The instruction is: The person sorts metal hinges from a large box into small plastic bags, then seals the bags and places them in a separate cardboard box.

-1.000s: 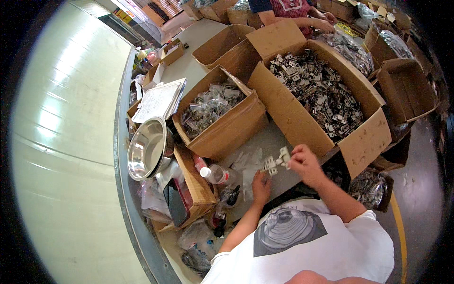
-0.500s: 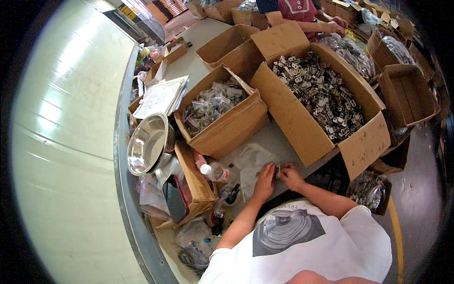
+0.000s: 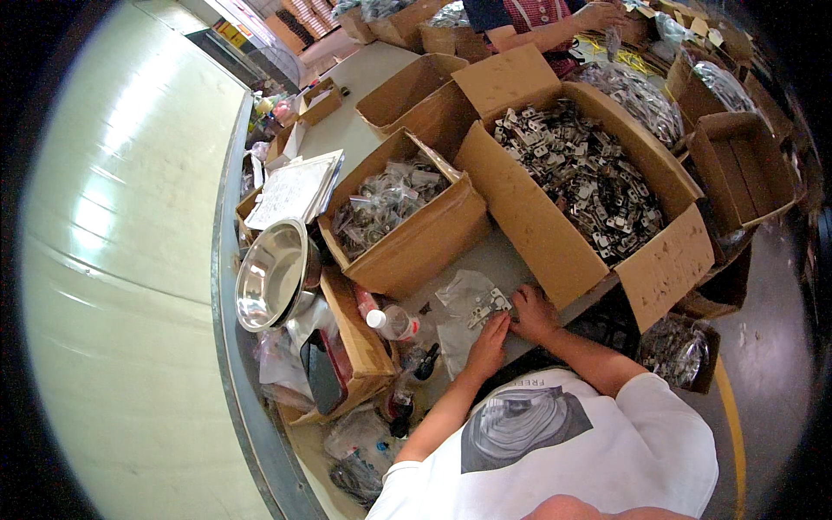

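A small cluster of flat silvery metal brackets [image 3: 488,308] with holes lies on a clear plastic bag [image 3: 454,336] on the table in front of me. My left hand [image 3: 490,343] rests at the near edge of the brackets, its fingers straight and side by side. Just right of them, my right hand [image 3: 534,315] has its fingers curled down by the end of the cluster. Whatever may be between those fingertips is hidden. Beyond my hands, a large open cardboard box [image 3: 542,234] holds many similar metal pieces.
Left of it stands a cardboard box [image 3: 425,251] of small bagged parts. A steel bowl [image 3: 276,276], a capped plastic bottle [image 3: 394,322] and a dark phone [image 3: 324,373] are at my left. Across the table, another person's hand [image 3: 600,16] lifts something small near bagged parts.
The metal brackets now show on the bag, where my hands had covered them. My left hand has drawn slightly nearer; my right has shifted slightly. The other person's hand has risen.
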Demonstrator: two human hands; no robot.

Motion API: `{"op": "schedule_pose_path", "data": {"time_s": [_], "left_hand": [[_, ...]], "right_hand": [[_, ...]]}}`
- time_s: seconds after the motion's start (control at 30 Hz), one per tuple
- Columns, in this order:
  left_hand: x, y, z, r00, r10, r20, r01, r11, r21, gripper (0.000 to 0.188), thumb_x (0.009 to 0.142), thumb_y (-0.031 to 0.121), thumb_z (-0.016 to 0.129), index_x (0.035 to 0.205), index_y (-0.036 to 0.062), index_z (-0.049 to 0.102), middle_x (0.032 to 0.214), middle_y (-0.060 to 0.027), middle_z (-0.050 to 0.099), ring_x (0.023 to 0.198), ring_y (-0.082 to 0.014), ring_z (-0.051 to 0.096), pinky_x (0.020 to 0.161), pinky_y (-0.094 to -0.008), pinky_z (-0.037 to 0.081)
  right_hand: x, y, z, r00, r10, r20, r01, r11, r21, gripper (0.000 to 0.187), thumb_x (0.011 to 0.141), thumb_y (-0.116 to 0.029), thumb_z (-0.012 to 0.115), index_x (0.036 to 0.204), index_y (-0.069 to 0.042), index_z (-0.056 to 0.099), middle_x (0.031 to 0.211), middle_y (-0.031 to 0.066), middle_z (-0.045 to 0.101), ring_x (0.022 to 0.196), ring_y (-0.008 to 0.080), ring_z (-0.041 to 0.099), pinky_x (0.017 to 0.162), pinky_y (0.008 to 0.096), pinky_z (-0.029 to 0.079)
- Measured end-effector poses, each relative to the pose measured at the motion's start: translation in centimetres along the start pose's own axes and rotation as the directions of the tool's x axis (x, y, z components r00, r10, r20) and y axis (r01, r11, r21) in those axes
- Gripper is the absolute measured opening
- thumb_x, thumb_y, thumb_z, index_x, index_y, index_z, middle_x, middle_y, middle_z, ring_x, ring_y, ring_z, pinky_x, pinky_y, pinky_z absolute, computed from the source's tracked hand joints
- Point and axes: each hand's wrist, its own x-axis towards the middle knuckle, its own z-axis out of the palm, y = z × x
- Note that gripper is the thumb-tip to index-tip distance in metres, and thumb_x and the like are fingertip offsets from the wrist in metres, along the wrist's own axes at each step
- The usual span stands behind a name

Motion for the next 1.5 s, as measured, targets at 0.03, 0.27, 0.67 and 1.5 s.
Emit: {"op": "schedule_pose_path", "data": {"time_s": [0.03,0.27,0.67,1.5], "left_hand": [[-0.2,-0.2,0.1,1.0,0.001,0.002,-0.001,1.0,0.0,0.066,0.065,-0.013,0.046,0.13,-0.0028,0.043,0.138,-0.0158,0.039,0.131,-0.0331,0.036,0.109,-0.0365,0.031],[-0.4,-0.1,0.9,0.994,-0.073,-0.081,0.066,0.994,-0.087,0.06,0.068,-0.012,0.047,0.127,-0.0002,0.046,0.133,-0.0195,0.042,0.124,-0.0368,0.041,0.105,-0.0405,0.034],[-0.3,-0.6,1.8,0.983,-0.154,-0.103,0.156,0.988,0.011,0.057,0.072,-0.007,0.049,0.129,0.0014,0.045,0.131,-0.0201,0.041,0.122,-0.0387,0.041,0.102,-0.0393,0.038],[-0.6,-1.1,2.3,0.98,-0.158,-0.12,0.161,0.987,0.01,0.057,0.069,-0.003,0.053,0.126,0.0005,0.046,0.129,-0.0176,0.042,0.123,-0.0356,0.04,0.103,-0.039,0.037]], "right_hand": [[0.2,-0.2,-0.1,0.998,0.009,0.061,-0.006,0.998,-0.055,0.039,0.073,-0.022,0.07,0.106,-0.005,0.055,0.112,0.0177,0.049,0.105,0.0378,0.05,0.089,0.0462,0.042],[1.4,-1.2,-0.4,0.981,0.125,0.151,-0.107,0.987,-0.117,0.033,0.078,-0.027,0.067,0.102,-0.005,0.06,0.117,0.0183,0.048,0.108,0.0371,0.05,0.089,0.0436,0.043],[17.1,4.8,-24.0,0.923,0.219,0.318,-0.039,0.872,-0.488,0.038,0.085,-0.035,0.057,0.104,-0.003,0.06,0.107,0.0177,0.057,0.1,0.0335,0.058,0.079,0.0435,0.05],[17.3,9.0,-21.3,0.96,0.184,0.213,0.075,0.563,-0.823,0.013,0.086,-0.011,0.057,0.08,-0.01,0.069,0.086,0.0088,0.066,0.081,0.0241,0.064,0.094,0.0456,0.036]]}}
